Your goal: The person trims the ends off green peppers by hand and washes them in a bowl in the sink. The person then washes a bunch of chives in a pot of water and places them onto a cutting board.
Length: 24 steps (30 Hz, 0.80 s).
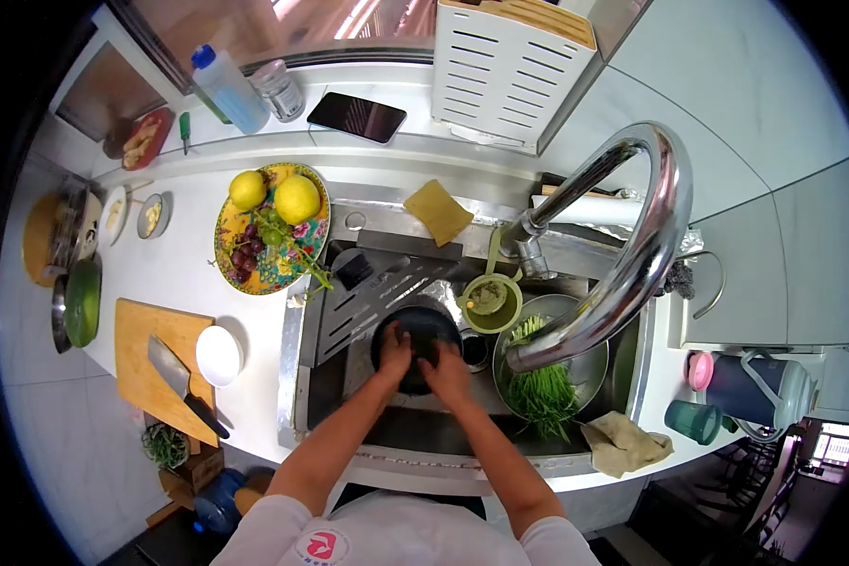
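Note:
In the sink (387, 429), a dark round bowl or pan (415, 382) sits under both my hands. My left hand (396, 355) reaches over its left part with the fingers curled down. My right hand (445, 370) is at its right part, fingers bent inward toward the left one. Something dark seems to lie between the fingers, but I cannot make out what it is. To the right, long green chives (543, 394) rest in a metal colander (590, 363). Behind them is a green strainer cup (500, 316) with scraps inside.
A chrome faucet (665, 208) arches over the sink's right side. A slotted grey rack (363, 307) spans its left. Left on the counter are a fruit plate (283, 253), a white bowl (219, 356) and a cleaver (170, 366) on a cutting board (137, 349). A cloth (624, 443) hangs at the front edge.

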Tool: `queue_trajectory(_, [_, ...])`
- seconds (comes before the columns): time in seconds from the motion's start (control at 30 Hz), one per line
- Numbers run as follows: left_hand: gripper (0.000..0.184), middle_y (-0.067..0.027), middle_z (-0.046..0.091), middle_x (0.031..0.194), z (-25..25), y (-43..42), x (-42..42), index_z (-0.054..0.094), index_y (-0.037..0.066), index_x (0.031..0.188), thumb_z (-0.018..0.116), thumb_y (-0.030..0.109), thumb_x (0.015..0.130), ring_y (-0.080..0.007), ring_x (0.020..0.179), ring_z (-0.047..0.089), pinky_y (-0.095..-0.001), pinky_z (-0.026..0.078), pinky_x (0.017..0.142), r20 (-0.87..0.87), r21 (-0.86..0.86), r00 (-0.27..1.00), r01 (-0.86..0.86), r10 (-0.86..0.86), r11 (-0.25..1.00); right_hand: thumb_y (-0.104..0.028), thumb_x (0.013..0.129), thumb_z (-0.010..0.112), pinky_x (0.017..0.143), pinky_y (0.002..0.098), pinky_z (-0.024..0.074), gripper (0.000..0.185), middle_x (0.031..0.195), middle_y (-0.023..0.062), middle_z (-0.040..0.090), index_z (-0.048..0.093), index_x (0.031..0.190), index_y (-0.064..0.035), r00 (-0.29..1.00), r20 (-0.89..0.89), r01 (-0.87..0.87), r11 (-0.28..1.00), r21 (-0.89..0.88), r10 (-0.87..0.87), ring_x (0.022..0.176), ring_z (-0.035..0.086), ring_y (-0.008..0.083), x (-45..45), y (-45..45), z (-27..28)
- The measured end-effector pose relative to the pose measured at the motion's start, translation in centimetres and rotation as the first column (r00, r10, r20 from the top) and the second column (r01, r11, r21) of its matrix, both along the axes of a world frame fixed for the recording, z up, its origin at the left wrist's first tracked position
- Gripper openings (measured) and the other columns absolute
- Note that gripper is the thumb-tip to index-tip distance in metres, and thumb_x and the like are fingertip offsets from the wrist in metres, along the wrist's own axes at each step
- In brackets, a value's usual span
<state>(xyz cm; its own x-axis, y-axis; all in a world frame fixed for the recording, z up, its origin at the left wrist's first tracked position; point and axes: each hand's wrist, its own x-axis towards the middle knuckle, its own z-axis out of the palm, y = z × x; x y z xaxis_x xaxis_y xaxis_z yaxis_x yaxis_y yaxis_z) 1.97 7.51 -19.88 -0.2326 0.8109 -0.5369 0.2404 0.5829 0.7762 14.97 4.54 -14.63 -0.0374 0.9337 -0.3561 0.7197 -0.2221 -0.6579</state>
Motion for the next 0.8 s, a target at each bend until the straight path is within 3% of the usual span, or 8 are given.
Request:
queue_trajectory(0.07, [0.047,-0.0212,0.048,0.125,-0.7,-0.6,-0.1,0.033,0.003,0.132,0.048,0.015,0.09,-0.0359,0.11,0.049,-0.0403,0.037,0.095,-0.093,0.064,0.995,0.038,-0.032,0.997,-0.02,0.076,0.066,0.078,0.0427,0.0464,0.048,0.107,0.0203,0.053,0.05,0.115,-0.0002,0.993,0.072,0.067,0.961,0.269,-0.09,0.093,0.055,0.0386,-0.3,1.4,0.8])
queue_trajectory(0.23, [0.059,-0.0228,0.037,0.134,1.5,-2.0,-0.3,0.028,0.002,0.136,0.054,0.01,0.084,-0.0375,0.121,0.039,-0.0384,0.031,0.102,-0.224,0.026,0.97,0.1,-0.092,0.995,-0.02,0.076,0.065,0.079,0.0434,0.0467,0.059,0.117,0.021,0.046,0.04,0.127,-0.0058,0.996,-0.069,0.084,0.91,0.406,-0.061,0.102,0.051,0.0389,-1.5,2.9,-2.5])
queue_trajectory(0.3, [0.06,-0.022,0.036,0.135,1.6,-2.4,0.1,0.027,0.002,0.137,0.054,0.01,0.084,-0.0364,0.123,0.038,-0.0378,0.03,0.103,-0.159,0.033,0.986,0.048,-0.042,0.998,-0.019,0.076,0.064,0.079,0.0433,0.0468,0.06,0.118,0.0211,0.045,0.038,0.129,-0.0068,0.999,0.048,-0.006,0.919,0.394,-0.014,0.104,0.05,0.0389,-1.9,2.3,-2.4])
queue_trajectory(0.37, [0.061,-0.0213,0.035,0.137,1.6,-3.0,0.4,0.027,0.002,0.138,0.054,0.01,0.084,-0.0353,0.124,0.036,-0.0372,0.029,0.103,-0.092,0.028,0.996,-0.001,0.003,1.0,-0.017,0.075,0.063,0.079,0.0449,0.047,0.062,0.117,0.0214,0.045,0.036,0.13,-0.0087,0.962,0.201,-0.198,0.979,0.038,0.187,0.106,0.049,0.0391,-2.6,1.1,-2.4])
queue_trajectory(0.47, [0.06,-0.0199,0.037,0.136,2.3,-2.5,0.1,0.027,0.003,0.138,0.053,0.011,0.085,-0.0334,0.124,0.037,-0.0369,0.028,0.104,0.14,-0.124,0.98,-0.122,0.139,0.985,-0.009,0.075,0.065,0.093,0.047,0.0414,0.08,0.139,0.0306,0.022,0.019,0.141,-0.0063,0.954,-0.023,-0.298,0.932,-0.206,0.3,0.12,0.037,0.0468,-2.2,2.4,-2.3])
queue_trajectory(0.57, [0.059,-0.0185,0.038,0.136,2.7,-2.5,-0.3,0.027,0.003,0.138,0.052,0.014,0.086,-0.031,0.125,0.037,-0.0358,0.03,0.103,0.133,-0.14,0.984,-0.1,0.119,0.985,-0.018,0.072,0.064,0.078,0.0479,0.047,0.065,0.115,0.0236,0.046,0.035,0.13,-0.0102,0.993,0.117,-0.046,0.994,0.101,0.034,0.102,0.052,0.0423,-2.5,1.9,-4.4])
queue_trajectory(0.67, [0.059,-0.0188,0.041,0.133,5.1,-1.7,-0.2,0.028,0.004,0.138,0.052,0.015,0.086,-0.0305,0.122,0.04,-0.0349,0.034,0.099,0.155,-0.282,0.979,-0.082,0.13,0.956,-0.015,0.073,0.061,0.082,0.0464,0.0452,0.062,0.114,0.0246,0.048,0.036,0.129,-0.0079,0.986,0.057,-0.147,0.974,-0.173,0.159,0.103,0.051,0.0426,-2.7,1.6,-3.6])
queue_trajectory(0.8, [0.05,-0.018,0.05,0.125,1.5,-1.8,-0.8,0.039,0.002,0.132,0.052,0.016,0.086,-0.029,0.113,0.048,-0.036,0.039,0.092,0.331,-0.343,0.932,-0.03,0.151,0.939,-0.012,0.073,0.059,0.085,0.0445,0.0439,0.057,0.116,0.025,0.05,0.039,0.127,-0.0058,0.992,-0.111,-0.072,0.994,-0.077,0.063,0.103,0.051,0.0422,-2.0,1.1,-4.0])
